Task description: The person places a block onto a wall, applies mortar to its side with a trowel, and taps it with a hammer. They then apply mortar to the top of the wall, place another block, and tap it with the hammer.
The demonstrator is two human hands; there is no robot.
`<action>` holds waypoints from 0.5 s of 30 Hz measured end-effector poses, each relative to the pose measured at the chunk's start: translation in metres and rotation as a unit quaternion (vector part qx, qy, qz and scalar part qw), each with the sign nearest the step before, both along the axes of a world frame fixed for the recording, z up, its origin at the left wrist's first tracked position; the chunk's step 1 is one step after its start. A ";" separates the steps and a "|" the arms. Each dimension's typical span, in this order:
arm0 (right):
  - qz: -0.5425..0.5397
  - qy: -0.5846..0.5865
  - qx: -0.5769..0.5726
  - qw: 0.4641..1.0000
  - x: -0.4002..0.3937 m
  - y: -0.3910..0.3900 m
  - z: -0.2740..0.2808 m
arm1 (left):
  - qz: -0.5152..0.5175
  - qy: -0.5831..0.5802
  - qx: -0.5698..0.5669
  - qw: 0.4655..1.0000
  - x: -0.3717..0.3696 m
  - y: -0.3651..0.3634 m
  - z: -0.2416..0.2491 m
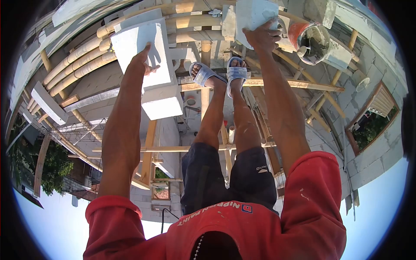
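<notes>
My left hand rests on the broad face of a white lightweight concrete block, its fingers spread and casting a shadow there. Another white block sits directly below that one. At the upper middle, my right hand grips the near end of a pale concrete block, thumb on its face and fingers toward its right edge. Part of that block's edge is covered by the hand. A red bucket holding grey wet mortar stands to the right of my right hand.
My sandalled feet stand on a narrow wooden beam high above the floor. Bamboo poles cross on the left and at the top. A lone block slab lies at left. A block wall with a window opening rises at right.
</notes>
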State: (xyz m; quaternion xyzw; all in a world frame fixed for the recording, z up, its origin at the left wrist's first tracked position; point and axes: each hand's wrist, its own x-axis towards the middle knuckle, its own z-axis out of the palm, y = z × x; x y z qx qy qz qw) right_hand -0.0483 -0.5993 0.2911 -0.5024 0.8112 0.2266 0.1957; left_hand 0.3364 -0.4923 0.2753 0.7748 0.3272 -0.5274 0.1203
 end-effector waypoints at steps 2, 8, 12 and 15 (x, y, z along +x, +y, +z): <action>-0.008 -0.010 0.004 1.000 -0.005 -0.004 0.003 | -0.010 0.025 -0.007 1.000 0.007 0.002 -0.012; -0.012 -0.015 -0.018 1.000 -0.007 0.003 0.001 | -0.026 0.021 -0.025 0.999 0.005 0.002 -0.005; -0.003 -0.004 -0.040 0.999 -0.004 0.006 0.006 | -0.023 0.010 -0.017 1.000 0.005 0.005 -0.007; 0.005 0.013 -0.032 0.999 -0.003 0.007 0.005 | -0.037 -0.009 -0.015 0.999 0.005 0.004 -0.013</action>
